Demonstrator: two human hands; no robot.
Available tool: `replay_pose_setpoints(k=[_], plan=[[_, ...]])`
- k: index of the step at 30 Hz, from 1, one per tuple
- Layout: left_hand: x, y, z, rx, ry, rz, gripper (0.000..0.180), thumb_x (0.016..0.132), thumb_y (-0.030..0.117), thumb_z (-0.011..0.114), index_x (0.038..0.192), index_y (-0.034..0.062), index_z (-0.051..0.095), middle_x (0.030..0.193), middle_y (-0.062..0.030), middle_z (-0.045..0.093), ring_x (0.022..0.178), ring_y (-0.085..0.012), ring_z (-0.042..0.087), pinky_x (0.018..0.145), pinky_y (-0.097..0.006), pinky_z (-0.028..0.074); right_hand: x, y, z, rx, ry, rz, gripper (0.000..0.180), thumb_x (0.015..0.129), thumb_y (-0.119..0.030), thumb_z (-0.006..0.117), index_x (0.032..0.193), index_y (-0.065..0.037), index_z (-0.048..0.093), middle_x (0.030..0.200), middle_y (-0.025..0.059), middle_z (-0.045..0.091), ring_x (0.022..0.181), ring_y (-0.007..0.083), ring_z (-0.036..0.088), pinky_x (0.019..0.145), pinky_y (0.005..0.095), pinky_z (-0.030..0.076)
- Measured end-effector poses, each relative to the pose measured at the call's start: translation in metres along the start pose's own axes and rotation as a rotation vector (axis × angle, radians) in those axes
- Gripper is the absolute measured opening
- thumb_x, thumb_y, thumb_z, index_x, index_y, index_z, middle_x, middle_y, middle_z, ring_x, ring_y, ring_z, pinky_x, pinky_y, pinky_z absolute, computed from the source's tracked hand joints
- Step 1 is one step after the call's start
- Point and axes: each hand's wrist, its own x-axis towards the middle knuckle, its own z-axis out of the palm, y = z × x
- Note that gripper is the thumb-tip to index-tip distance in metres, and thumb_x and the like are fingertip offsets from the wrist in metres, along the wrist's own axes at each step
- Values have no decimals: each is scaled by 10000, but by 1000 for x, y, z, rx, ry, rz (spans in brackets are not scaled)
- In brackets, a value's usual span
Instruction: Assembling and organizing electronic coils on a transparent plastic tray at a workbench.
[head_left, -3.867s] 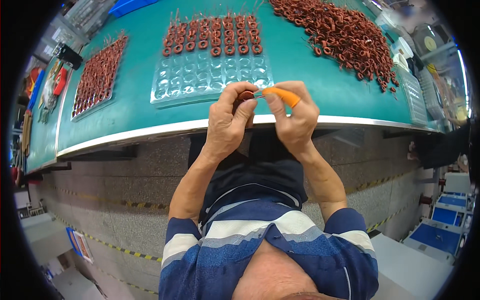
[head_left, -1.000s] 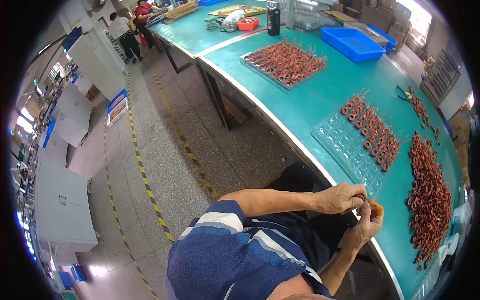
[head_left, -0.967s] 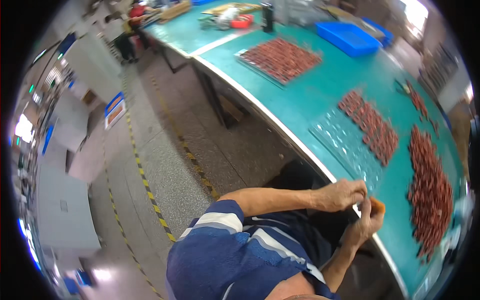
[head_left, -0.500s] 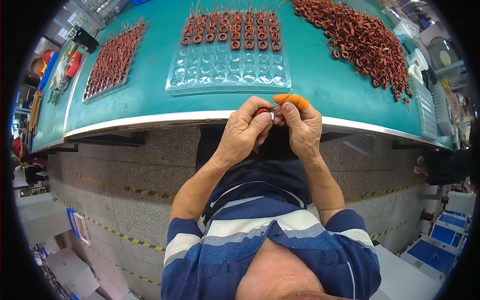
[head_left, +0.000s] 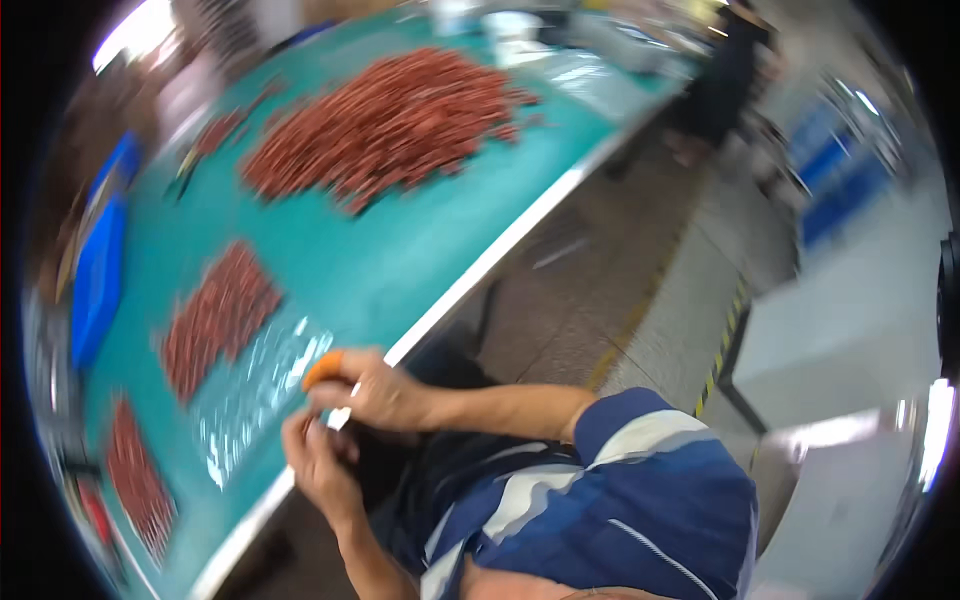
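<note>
My left hand is at the table's front edge, fingers curled and pinching. My right hand, with an orange finger cot on one finger, meets it there, its fingers closed. The copper-wound ring coil between them is lost in blur now; half a second ago it showed in my left fingers, its wire leads in my right. Just beyond my hands lies a clear plastic tray of round pockets, its far part filled with ring coils.
A large heap of ring coils lies on the green table. Another filled batch is at the near left. A blue bin stands at the far left edge. Clear plastic trays and a person in dark clothes are at the upper right.
The whole view has swung round to the right and blurred, so the table edge now runs diagonally and my hands appear lower left. My hands stay together at the table edge.
</note>
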Motion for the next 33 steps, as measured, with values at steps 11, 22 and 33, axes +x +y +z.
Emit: replay_pose_setpoints(k=[11, 22, 33], plan=[[41, -11, -6, 538, -189, 300, 217, 987, 170, 491, 1091, -15, 538, 771, -89, 584, 651, -155, 543, 587, -269, 435, -10, -3, -21, -44, -4, -14, 349, 886, -291, 647, 834, 54, 628, 629, 68, 615, 575, 114, 585, 505, 272, 480], [29, 34, -19, 768, -386, 325, 337, 919, 45, 547, 1249, -5, 501, 973, -182, 623, 874, -281, 621, 774, -371, 482, -1, 1, -18, 98, -153, 240, 252, 896, -247, 619, 923, 2, 645, 663, 29, 596, 591, 93, 582, 529, 246, 482], [38, 32, -28, 672, -531, 453, 396, 816, 54, 695, 1178, 88, 538, 894, -97, 615, 748, -230, 634, 676, -327, 512, 2, 0, -28, 269, -195, 281, 214, 892, -218, 661, 866, -6, 651, 702, 27, 619, 569, 78, 555, 512, 195, 421]])
